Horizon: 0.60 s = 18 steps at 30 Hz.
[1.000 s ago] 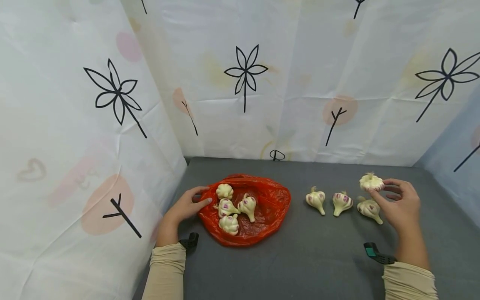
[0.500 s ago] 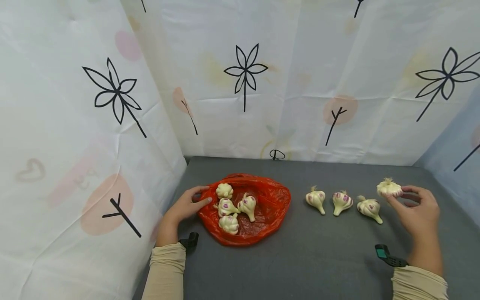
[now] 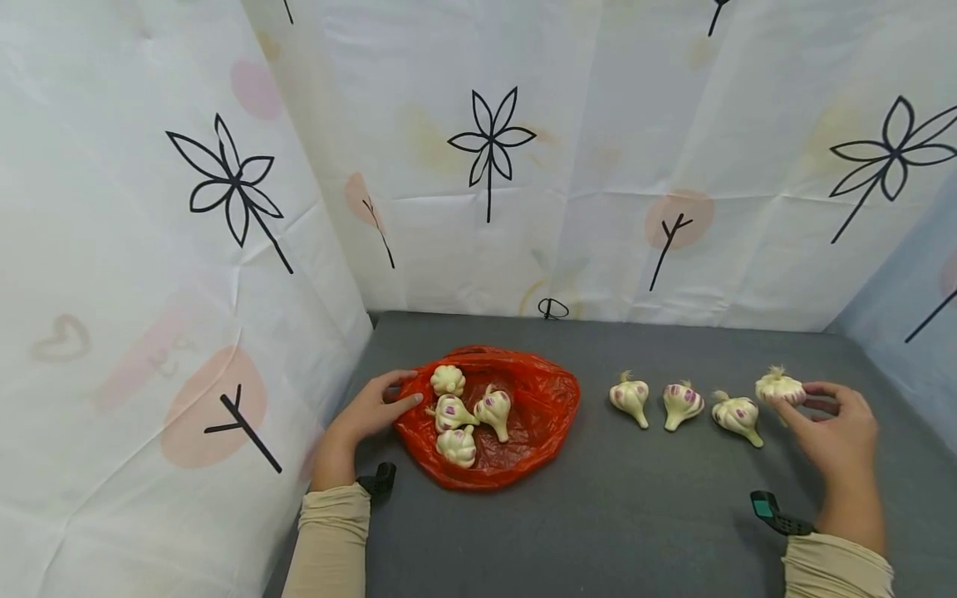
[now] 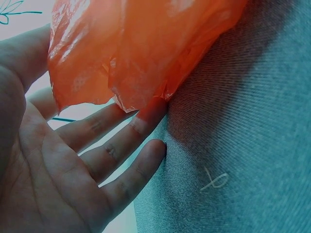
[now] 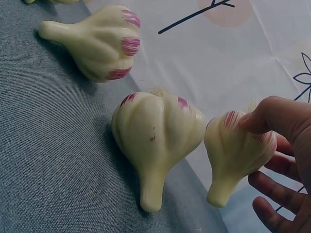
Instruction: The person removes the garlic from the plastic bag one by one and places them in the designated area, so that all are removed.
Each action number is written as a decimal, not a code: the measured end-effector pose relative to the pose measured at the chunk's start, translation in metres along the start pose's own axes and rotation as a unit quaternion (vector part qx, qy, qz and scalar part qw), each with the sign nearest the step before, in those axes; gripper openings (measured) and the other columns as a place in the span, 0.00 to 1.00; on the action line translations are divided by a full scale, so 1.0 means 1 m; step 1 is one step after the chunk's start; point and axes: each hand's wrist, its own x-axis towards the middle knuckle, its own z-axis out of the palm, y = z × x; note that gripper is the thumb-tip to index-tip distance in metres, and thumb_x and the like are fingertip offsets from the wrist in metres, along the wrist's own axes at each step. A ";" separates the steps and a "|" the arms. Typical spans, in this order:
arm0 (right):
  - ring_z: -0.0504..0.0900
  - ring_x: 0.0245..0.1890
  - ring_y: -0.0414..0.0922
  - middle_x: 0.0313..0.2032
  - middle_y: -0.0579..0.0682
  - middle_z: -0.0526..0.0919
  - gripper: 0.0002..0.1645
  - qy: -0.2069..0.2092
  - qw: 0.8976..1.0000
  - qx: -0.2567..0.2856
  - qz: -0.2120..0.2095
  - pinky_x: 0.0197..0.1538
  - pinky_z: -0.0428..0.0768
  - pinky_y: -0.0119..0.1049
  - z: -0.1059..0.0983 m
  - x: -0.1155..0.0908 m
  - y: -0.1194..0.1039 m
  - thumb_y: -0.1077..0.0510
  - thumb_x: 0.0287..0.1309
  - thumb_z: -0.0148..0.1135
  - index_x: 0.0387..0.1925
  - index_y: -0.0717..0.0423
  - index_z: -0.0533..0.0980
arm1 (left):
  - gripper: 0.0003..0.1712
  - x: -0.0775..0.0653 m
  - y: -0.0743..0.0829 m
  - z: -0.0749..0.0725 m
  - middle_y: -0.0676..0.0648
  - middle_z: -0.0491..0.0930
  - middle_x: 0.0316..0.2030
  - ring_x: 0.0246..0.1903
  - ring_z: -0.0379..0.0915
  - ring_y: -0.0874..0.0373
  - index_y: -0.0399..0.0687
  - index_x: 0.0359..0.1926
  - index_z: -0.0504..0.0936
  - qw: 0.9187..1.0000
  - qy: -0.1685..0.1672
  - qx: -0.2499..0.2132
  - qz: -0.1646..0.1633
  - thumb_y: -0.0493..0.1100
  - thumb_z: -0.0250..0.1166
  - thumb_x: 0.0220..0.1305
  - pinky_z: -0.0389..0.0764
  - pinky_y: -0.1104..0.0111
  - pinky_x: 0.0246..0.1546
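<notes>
In the head view my right hand [image 3: 839, 423] pinches a garlic bulb [image 3: 779, 387] at the right end of a row. The right wrist view has the thumb on the purple-streaked side of this bulb [image 5: 238, 148], its stem pointing down. Three more garlic bulbs lie to its left, the nearest one [image 3: 737, 417] close beside it. My left hand [image 3: 372, 409] holds the left edge of a red plastic bag [image 3: 542, 415], thumb on the inner side and fingers outside. Several garlic bulbs [image 3: 454, 413] lie in the bag's left part. The left wrist view shows the bag's edge [image 4: 116, 58] between thumb and fingers.
A dark grey cloth [image 3: 598, 531] covers the table. A white printed curtain [image 3: 598, 166] stands along the back and the left side. Between the bag and the row of bulbs there is a stretch of grey cloth.
My right hand has moved right and then lowered with the garlic bulb, from above the third bulb in the row to its right. The left hand and the bag stay put.
</notes>
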 end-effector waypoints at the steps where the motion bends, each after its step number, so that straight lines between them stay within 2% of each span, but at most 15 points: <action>1: 0.61 0.37 0.19 0.59 0.60 0.71 0.37 -0.002 1.000 -0.003 0.002 0.30 0.65 0.16 0.000 0.001 0.001 0.48 0.66 0.73 0.66 0.66 0.73 | 0.35 0.000 0.000 0.000 0.33 0.69 0.74 0.70 0.71 0.30 0.45 0.77 0.70 1.000 0.000 0.000 0.000 0.55 0.65 0.77 0.80 0.43 0.64; 6: 0.62 0.38 0.22 0.61 0.63 0.71 0.38 -0.013 1.000 -0.020 0.003 0.29 0.66 0.21 0.002 0.003 0.005 0.45 0.67 0.71 0.66 0.67 0.72 | 0.35 -0.001 0.001 0.000 0.33 0.69 0.74 0.70 0.71 0.30 0.45 0.77 0.71 1.000 0.001 -0.002 -0.002 0.54 0.66 0.77 0.80 0.43 0.64; 8: 0.70 0.41 0.32 0.63 0.65 0.70 0.39 -0.019 0.999 -0.027 0.006 0.30 0.66 0.23 0.002 0.004 0.006 0.45 0.67 0.71 0.66 0.67 0.72 | 0.35 -0.001 0.001 0.001 0.33 0.69 0.74 0.70 0.71 0.30 0.45 0.77 0.71 1.000 0.001 -0.002 -0.003 0.54 0.66 0.77 0.80 0.43 0.64; 10: 0.77 0.47 0.46 0.65 0.67 0.69 0.39 -0.025 0.999 -0.031 0.010 0.30 0.66 0.26 0.003 0.005 0.006 0.44 0.68 0.70 0.66 0.68 0.71 | 0.35 -0.001 0.001 0.001 0.33 0.69 0.74 0.70 0.71 0.31 0.46 0.77 0.71 1.000 0.001 -0.002 -0.004 0.55 0.66 0.77 0.80 0.43 0.64; 12: 0.77 0.55 0.61 0.66 0.69 0.68 0.40 -0.030 0.999 -0.033 0.012 0.30 0.65 0.27 0.003 0.005 0.006 0.43 0.68 0.69 0.66 0.68 0.71 | 0.35 -0.001 0.000 0.001 0.33 0.69 0.74 0.70 0.71 0.31 0.46 0.77 0.71 1.000 0.000 -0.002 -0.005 0.55 0.66 0.77 0.80 0.43 0.64; 13: 0.76 0.58 0.65 0.66 0.70 0.68 0.40 -0.032 0.999 -0.033 0.013 0.30 0.65 0.28 0.004 0.006 0.006 0.43 0.68 0.69 0.66 0.69 0.71 | 0.35 0.000 0.000 0.001 0.33 0.69 0.74 0.70 0.71 0.31 0.46 0.77 0.71 1.000 0.000 -0.002 -0.006 0.55 0.66 0.77 0.80 0.43 0.64; 18: 0.74 0.63 0.68 0.67 0.71 0.67 0.41 -0.035 0.999 -0.032 0.015 0.30 0.64 0.27 0.006 0.005 0.007 0.42 0.67 0.70 0.65 0.69 0.70 | 0.36 0.001 -0.001 0.001 0.33 0.69 0.74 0.70 0.70 0.31 0.47 0.77 0.71 1.000 -0.002 -0.003 -0.008 0.56 0.66 0.76 0.80 0.42 0.64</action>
